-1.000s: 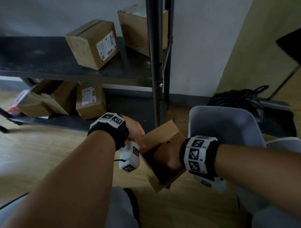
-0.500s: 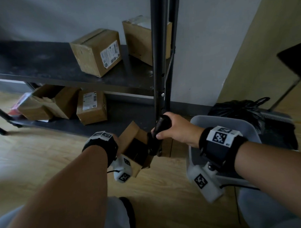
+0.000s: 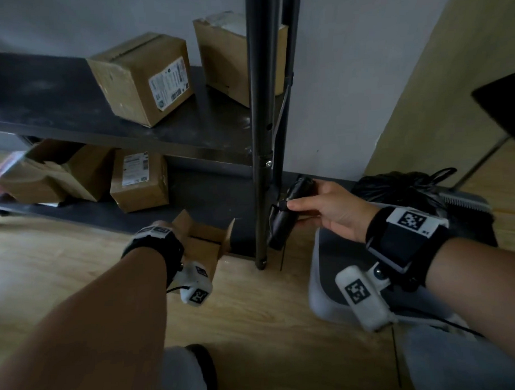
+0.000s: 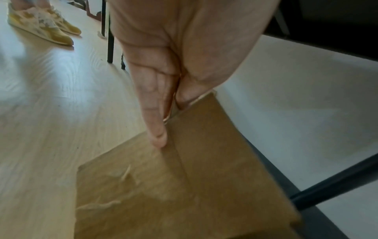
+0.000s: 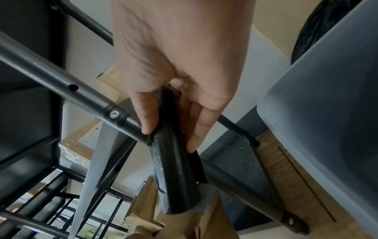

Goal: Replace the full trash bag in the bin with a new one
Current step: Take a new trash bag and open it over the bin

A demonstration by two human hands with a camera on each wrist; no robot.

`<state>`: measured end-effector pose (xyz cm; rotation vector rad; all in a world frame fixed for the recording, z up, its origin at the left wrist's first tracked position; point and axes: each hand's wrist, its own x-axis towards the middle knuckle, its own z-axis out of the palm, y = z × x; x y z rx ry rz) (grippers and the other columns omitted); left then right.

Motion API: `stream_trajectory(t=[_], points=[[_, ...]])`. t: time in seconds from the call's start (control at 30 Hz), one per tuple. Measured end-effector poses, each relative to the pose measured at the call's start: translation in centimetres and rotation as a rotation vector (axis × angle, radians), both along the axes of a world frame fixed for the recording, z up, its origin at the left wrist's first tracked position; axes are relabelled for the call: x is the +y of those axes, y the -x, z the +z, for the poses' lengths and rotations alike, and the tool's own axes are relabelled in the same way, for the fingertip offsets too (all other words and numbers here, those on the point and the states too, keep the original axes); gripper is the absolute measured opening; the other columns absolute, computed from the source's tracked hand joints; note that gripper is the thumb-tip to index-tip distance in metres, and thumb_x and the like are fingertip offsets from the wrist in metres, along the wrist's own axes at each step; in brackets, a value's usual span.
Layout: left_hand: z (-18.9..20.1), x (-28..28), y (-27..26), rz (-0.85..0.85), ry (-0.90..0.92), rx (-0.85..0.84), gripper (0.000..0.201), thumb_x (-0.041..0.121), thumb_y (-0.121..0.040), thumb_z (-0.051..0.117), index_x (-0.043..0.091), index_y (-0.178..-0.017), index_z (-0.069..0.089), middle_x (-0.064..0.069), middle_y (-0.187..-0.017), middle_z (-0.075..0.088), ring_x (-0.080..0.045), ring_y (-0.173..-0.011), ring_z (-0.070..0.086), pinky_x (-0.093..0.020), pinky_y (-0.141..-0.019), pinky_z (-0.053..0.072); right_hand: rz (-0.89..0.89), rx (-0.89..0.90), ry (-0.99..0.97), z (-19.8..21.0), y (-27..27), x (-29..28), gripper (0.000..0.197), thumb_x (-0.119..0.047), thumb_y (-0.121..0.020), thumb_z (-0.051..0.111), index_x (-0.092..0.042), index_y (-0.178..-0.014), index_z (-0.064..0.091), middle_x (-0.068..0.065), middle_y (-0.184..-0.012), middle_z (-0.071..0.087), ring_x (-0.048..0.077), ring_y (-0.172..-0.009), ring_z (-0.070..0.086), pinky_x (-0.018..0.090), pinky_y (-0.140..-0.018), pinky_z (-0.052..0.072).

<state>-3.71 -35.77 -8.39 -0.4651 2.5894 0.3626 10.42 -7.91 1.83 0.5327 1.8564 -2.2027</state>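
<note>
My right hand (image 3: 324, 210) (image 5: 169, 129) grips a black roll of trash bags (image 3: 286, 217) (image 5: 174, 174), held beside the shelf's black post (image 3: 261, 136). My left hand (image 3: 161, 227) (image 4: 163, 122) pinches a flap of a small open cardboard box (image 3: 205, 243) (image 4: 184, 186), thumb on one side of the flap and fingers on the other, low over the floor by the bottom shelf. The grey bin (image 3: 327, 294) (image 5: 327, 105) stands under my right wrist; no bag shows in the little of its inside that I see. A tied full black trash bag (image 3: 396, 187) lies behind it.
A black metal shelf (image 3: 72, 113) carries several cardboard boxes (image 3: 141, 79) on two levels. A broom head (image 3: 464, 202) lies right of the full bag. Someone's shoes (image 4: 40, 24) stand on the wood floor at far left. My knees show at the bottom edge.
My right hand came out of the box with the black roll and moved right, beside the shelf post. My left hand lowered the box left toward the bottom shelf.
</note>
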Motion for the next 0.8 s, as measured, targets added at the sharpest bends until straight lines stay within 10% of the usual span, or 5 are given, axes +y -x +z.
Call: stream_trajectory(t=[0.07,0.2,0.37,0.5,0.8], points=[[0.3,0.1,-0.1,-0.045,-0.082,-0.020,0.024,0.032,-0.089,0.061,0.011,-0.099,0.058,-0.009,-0.079,0.057,-0.021,-0.065,0.050,-0.028,-0.059,0.044,-0.005,0.006,0.006,0.0,0.2,0.2,0.041,0.005,-0.082,0.065,-0.002,-0.121,0.054,0.016,-0.110,0.068,0.023,-0.091,0.071,0.031,-0.066,0.060],[0.8,0.5,1.6,0.217,-0.553,0.145,0.043,0.020,-0.096,0.048,0.000,-0.135,0.047,-0.020,-0.133,0.055,-0.021,-0.091,0.050,-0.035,-0.072,0.055,0.002,0.021,0.026,0.2,0.4,0.6,0.031,0.009,-0.083,0.059,-0.008,-0.109,0.056,0.016,-0.107,0.069,0.025,-0.098,0.069,0.031,-0.067,0.061],[2.3,1.5,0.7,-0.045,-0.143,0.078,0.042,0.050,-0.096,0.038,0.013,-0.085,0.055,-0.004,-0.087,0.058,-0.022,-0.096,0.056,-0.027,-0.083,0.047,-0.037,0.030,0.050,-0.3,0.7,0.6,0.029,0.014,-0.084,0.047,-0.002,-0.106,0.056,0.015,-0.100,0.070,0.027,-0.095,0.068,0.038,-0.076,0.060],[0.4,3.7,0.7,0.313,-0.737,-0.201,0.040,0.016,-0.103,0.031,0.001,-0.139,0.040,-0.018,-0.146,0.043,-0.030,-0.136,0.041,-0.034,-0.106,0.041,-0.035,0.029,0.101,-0.4,0.8,0.4,0.030,0.017,-0.083,0.048,-0.010,-0.094,0.053,0.020,-0.104,0.069,0.031,-0.102,0.066,0.043,-0.085,0.057],[0.8,4.0,-0.6,0.231,-0.601,0.177,0.024,0.019,-0.079,0.067,0.003,-0.097,0.070,-0.016,-0.095,0.071,-0.033,-0.083,0.067,-0.039,-0.075,0.057,-0.022,0.045,-0.044,-1.0,0.9,0.9,0.037,0.023,-0.075,0.058,-0.011,-0.090,0.059,0.010,-0.095,0.059,0.023,-0.092,0.063,0.030,-0.074,0.060]])
